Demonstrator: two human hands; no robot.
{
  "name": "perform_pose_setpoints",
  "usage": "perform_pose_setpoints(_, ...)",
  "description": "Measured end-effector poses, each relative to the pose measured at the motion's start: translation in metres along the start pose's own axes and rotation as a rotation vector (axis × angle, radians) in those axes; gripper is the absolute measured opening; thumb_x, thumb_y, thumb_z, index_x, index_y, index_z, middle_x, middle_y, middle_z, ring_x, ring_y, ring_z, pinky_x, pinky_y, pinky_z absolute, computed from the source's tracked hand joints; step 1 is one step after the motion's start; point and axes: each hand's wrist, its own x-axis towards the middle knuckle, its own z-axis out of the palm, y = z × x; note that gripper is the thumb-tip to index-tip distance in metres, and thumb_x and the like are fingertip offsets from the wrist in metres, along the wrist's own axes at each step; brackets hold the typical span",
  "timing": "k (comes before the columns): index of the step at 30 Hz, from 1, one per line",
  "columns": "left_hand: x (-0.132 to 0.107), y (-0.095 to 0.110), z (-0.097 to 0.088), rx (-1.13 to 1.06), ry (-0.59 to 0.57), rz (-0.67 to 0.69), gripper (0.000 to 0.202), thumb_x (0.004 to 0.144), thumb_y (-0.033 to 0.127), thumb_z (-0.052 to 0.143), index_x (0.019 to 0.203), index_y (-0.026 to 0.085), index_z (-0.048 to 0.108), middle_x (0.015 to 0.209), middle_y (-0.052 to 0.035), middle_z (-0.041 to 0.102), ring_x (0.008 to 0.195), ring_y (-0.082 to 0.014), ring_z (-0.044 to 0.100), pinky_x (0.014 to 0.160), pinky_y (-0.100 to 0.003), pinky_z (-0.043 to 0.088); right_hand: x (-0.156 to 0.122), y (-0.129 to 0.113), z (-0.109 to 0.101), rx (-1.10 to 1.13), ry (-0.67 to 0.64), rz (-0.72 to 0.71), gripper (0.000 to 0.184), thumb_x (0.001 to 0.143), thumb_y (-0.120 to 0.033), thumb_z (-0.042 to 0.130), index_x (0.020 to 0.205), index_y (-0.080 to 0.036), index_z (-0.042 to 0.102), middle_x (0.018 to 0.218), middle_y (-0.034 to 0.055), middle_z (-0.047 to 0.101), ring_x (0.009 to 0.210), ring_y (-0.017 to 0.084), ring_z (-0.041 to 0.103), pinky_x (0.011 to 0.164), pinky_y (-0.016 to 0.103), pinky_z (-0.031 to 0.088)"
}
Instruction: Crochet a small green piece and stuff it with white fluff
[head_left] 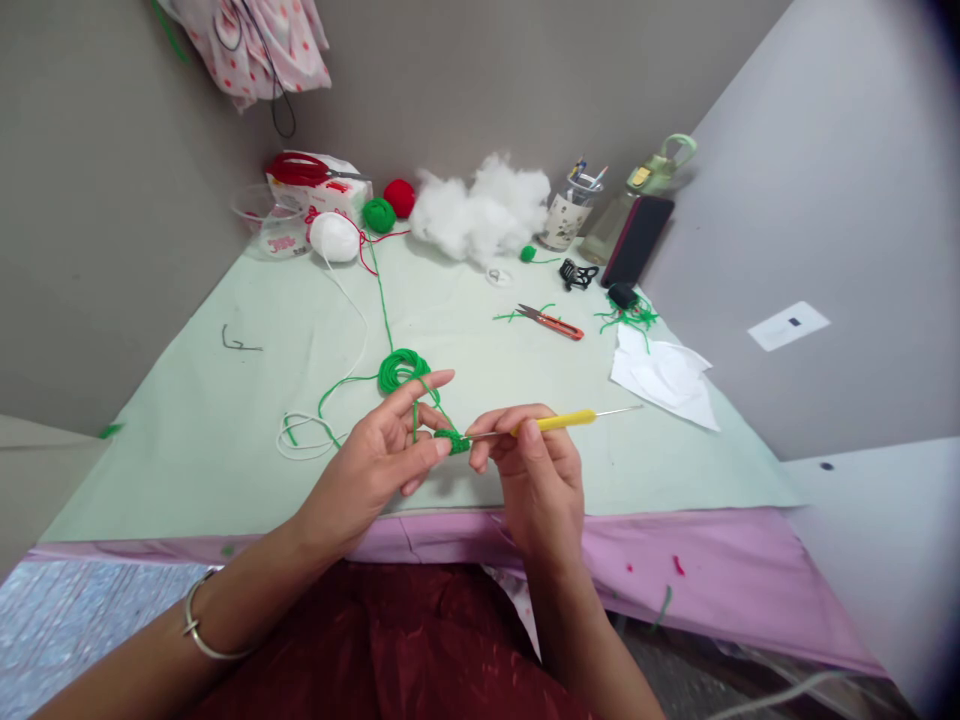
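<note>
Two bare hands work over the near edge of the pale green cloth [225,440], which covers most of the table. Pink cloth [712,570] hangs just below that cloth's near edge. White stuffing [480,210] sits heaped at the cloth's far edge, middle.

Left hand [382,455] is above the cloth's near middle. Its thumb and fingers are pinched on the green crochet piece [452,440], the index finger is stretched out, and a green strand runs over it. Right hand [536,470] is just beside it, fingers closed round the yellow handle of the crochet hook [559,421]. The hook tip is in the crochet piece; the metal tail points toward the cloth's right edge.

White paper [664,375] lies on the cloth's right side. Dark phone [637,240] leans at the far right corner, and the pen cup [568,215] is just left of it. White yarn ball [335,237] is at the far left. Green yarn coil [401,368] lies mid-cloth, just beyond the left hand, its strand leading to the hands. Orange-handled snips [551,320] lie right of the cloth's centre.
</note>
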Motion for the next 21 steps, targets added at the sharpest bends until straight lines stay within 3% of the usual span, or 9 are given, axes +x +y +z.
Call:
perform_pose_setpoints(7, -0.0002, 0.001, 0.0008, 0.004, 0.005, -0.007, 0.06, 0.09, 0.027, 0.08, 0.147, 0.025, 0.06, 0.099, 0.0006, 0.062, 0.055, -0.0033, 0.045, 0.048, -0.02, 0.035, -0.0008, -0.0005, -0.0017, -0.001, -0.029, -0.015, 0.022, 0.103, -0.037, 0.064, 0.09, -0.021, 0.073, 0.089, 0.0038, 0.08, 0.066, 0.014, 0.07, 0.065, 0.03, 0.058)
perform_pose_setpoints(21, 0.0006, 0.0031, 0.0023, -0.008, 0.011, -0.008, 0.058, 0.087, 0.029, 0.083, 0.142, 0.025, 0.064, 0.097, -0.0001, 0.067, 0.053, -0.0044, 0.043, 0.047, -0.022, 0.033, -0.0006, 0.0022, 0.0004, -0.026, 0.032, -0.032, 0.019, 0.103, -0.037, 0.063, 0.095, -0.024, 0.075, 0.093, 0.0031, 0.082, 0.066, 0.013, 0.07, 0.065, 0.03, 0.057)
